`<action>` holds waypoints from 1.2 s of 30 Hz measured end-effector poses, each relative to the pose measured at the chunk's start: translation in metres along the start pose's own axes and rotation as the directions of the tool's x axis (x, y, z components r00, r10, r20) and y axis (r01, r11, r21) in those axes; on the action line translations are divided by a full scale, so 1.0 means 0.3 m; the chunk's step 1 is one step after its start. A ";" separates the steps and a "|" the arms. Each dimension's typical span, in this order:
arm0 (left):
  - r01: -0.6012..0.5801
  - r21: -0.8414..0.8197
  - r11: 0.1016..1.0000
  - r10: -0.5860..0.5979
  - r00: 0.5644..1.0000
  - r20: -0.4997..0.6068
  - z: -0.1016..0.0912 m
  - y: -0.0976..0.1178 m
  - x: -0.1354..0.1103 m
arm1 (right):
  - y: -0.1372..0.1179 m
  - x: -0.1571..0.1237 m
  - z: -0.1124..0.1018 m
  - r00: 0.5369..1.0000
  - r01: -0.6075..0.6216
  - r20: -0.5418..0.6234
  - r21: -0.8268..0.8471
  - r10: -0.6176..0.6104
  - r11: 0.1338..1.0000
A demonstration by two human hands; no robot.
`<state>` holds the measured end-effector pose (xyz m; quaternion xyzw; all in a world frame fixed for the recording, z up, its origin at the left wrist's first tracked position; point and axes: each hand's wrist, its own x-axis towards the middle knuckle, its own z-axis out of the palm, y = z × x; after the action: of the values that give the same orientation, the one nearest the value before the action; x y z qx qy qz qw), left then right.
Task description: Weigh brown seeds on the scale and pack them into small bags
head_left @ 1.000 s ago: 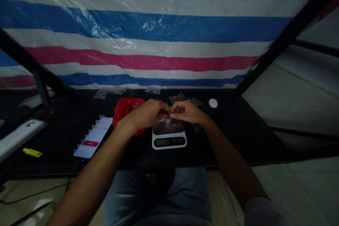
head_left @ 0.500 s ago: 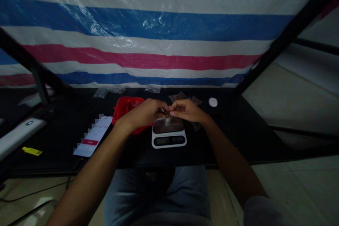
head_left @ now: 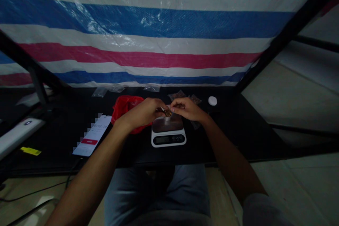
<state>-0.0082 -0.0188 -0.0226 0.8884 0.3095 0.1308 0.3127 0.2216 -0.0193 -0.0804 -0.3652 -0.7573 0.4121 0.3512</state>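
Fingers (head_left: pixel 160 103) of the left hand (head_left: pixel 150 110) pinch brown pieces (head_left: pixel 167 113) over the scale (head_left: pixel 168 128); the right hand (head_left: pixel 187 108) is curled at their three o'clock, its grip unclear. A red bag (head_left: pixel 119 107) lies at the scale's ten o'clock.

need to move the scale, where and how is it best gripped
Probably by the two front corners of the scale, from the near side: it lies flat, its white front sticks out past the metal plate, and the red bag crowds its left side.
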 end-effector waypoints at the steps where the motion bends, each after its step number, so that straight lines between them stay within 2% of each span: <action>1: -0.013 0.013 1.000 0.013 1.000 -0.007 0.001 0.000 0.000 | -0.001 0.001 0.001 1.000 0.001 -0.003 0.001 -0.001 1.000; 6: 0.029 -0.055 0.998 -0.032 0.998 -0.058 0.007 -0.003 -0.004 | -0.002 0.003 0.002 1.000 0.002 -0.007 0.012 -0.002 1.000; 12: 0.063 -0.128 0.990 -0.071 0.996 -0.058 0.011 -0.008 -0.011 | 0.010 0.003 0.003 1.000 0.000 -0.012 -0.005 0.000 1.000; 22: 0.094 -0.097 0.991 -0.106 0.986 -0.126 0.023 -0.033 -0.020 | 0.012 0.002 0.004 1.000 0.005 -0.015 -0.012 -0.005 1.000; 30: 0.046 -0.123 0.991 -0.071 0.976 -0.205 0.032 -0.029 -0.022 | 0.016 0.003 0.003 1.000 -0.004 -0.011 -0.028 0.003 1.000; 36: 0.024 -0.046 0.999 -0.034 0.976 -0.215 0.045 -0.035 -0.024 | 0.018 0.004 0.003 1.000 0.002 -0.018 -0.038 -0.003 0.999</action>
<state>-0.0130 -0.0232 -0.0399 0.8574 0.3515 0.2284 0.2985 0.2215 -0.0164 -0.0853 -0.3746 -0.7623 0.3940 0.3513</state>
